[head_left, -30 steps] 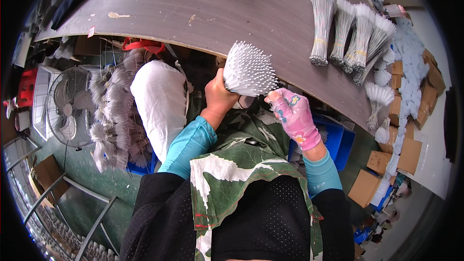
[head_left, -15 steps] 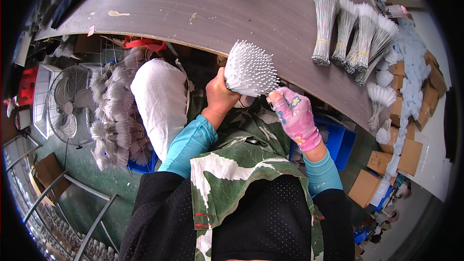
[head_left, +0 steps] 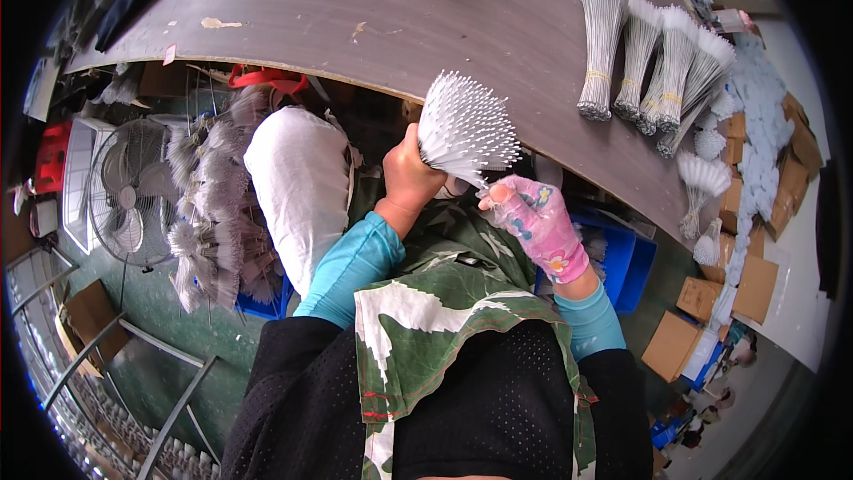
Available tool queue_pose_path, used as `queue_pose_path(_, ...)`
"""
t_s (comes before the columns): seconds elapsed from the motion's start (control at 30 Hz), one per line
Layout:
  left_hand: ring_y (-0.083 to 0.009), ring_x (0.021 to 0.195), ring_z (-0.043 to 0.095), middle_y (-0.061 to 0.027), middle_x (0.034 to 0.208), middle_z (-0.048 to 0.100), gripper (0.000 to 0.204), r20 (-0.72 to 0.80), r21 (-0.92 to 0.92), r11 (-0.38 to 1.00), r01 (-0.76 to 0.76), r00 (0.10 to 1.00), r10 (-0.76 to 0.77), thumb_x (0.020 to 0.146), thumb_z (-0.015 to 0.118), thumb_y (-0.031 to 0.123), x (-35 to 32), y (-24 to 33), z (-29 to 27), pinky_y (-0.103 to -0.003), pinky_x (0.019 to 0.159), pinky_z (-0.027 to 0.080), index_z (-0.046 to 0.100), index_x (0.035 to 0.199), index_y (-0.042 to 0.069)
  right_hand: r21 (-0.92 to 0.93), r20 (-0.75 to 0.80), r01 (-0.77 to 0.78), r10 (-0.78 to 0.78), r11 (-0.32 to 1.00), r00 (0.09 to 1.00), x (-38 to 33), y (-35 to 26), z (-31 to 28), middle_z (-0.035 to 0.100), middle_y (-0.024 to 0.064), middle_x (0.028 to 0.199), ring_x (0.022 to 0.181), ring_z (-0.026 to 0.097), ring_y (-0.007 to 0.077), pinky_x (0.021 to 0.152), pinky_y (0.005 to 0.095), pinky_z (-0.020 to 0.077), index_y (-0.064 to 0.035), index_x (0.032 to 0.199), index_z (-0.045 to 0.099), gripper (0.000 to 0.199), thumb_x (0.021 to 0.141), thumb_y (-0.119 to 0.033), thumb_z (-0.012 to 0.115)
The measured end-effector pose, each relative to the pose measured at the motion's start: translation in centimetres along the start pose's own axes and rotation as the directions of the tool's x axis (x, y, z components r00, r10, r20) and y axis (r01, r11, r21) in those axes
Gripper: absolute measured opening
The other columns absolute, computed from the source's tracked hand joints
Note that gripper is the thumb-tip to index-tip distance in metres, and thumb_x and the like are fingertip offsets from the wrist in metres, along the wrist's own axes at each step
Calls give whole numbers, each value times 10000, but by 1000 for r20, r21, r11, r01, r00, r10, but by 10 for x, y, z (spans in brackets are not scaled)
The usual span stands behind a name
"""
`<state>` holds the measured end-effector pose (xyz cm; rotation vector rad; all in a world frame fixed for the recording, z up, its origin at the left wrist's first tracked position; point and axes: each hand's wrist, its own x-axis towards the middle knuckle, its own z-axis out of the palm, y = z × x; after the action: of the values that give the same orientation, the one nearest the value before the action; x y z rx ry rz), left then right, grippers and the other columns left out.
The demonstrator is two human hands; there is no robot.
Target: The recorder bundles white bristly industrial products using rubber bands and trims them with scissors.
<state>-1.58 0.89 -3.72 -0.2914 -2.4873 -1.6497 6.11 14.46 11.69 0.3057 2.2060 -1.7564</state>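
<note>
Head view. My left hand (head_left: 410, 180) is clenched around the gathered stems of one fanned bundle of white-tipped wires (head_left: 466, 129), held upright just off the near edge of the grey worktable (head_left: 373, 31). My gloved right hand (head_left: 538, 224) pinches a few tips at the fan's lower rim. I judge the bundle light, springy and prone to splaying, best held low at the stems. Four tied bundles (head_left: 649, 62) lie on the table, well apart.

A bundle of thin white sticks (head_left: 466, 127) stands upright, fanned wide at the top, pinched together at its base, just beside the desk (head_left: 498, 27) edge.
</note>
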Motion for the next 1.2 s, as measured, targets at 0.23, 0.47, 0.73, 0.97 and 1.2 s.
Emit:
queue_pose_path(0.23, -391, 689, 586, -178, 705, 590, 350, -3, -30, 1000, 10, 1000, -11, 610, 721, 121, -4, -1, 0, -427, 577, 483, 491, 869, 67, 279, -474, 309, -150, 909, 868, -14, -51, -35, 541, 36, 718, 491, 391, 22, 413, 153, 274, 7, 865, 579, 392, 933, -370, 496)
queue_pose_path(0.47, -389, 708, 593, -172, 737, 604, 365, -11, -36, 999, 37, 999, -37, 612, 735, 139, 3, 8, -6, -422, 594, 490, 498, 879, 68, 182, -250, 132, -84, 974, 965, 6, -26, -9, 624, 33, 880, 753, 586, 80, 658, 204, 481, -2, 951, 597, 165, 811, -52, 667)
queue_pose_path(0.73, -387, 724, 600, -176, 752, 614, 417, 7, -47, 996, 70, 998, -70, 601, 775, 191, -1, 8, -5, -424, 599, 493, 498, 887, 65, -425, -152, 326, -422, 844, 894, 21, -4, -1, 560, 62, 876, 772, 583, 144, 682, 252, 489, 7, 963, 616, 251, 724, 53, 676)
queue_pose_path(0.97, -387, 787, 611, -190, 818, 630, 464, 95, -105, 987, 122, 989, -112, 606, 777, 209, 2, 18, -11, -423, 650, 501, 503, 949, 57, -739, 38, 428, -602, 521, 798, 28, -25, 2, 548, 126, 833, 731, 582, 327, 624, 379, 463, -58, 907, 565, 319, 615, 59, 615)
queue_pose_path(1.2, -394, 837, 597, -189, 835, 620, 426, 176, -138, 963, 229, 963, -204, 600, 749, 142, 0, 11, -21, -414, 689, 487, 504, 939, 58, -669, -535, 395, -777, 629, 332, 13, -86, -43, 513, 44, 821, 736, 502, 134, 622, 272, 415, -50, 900, 549, 80, 889, -127, 532)
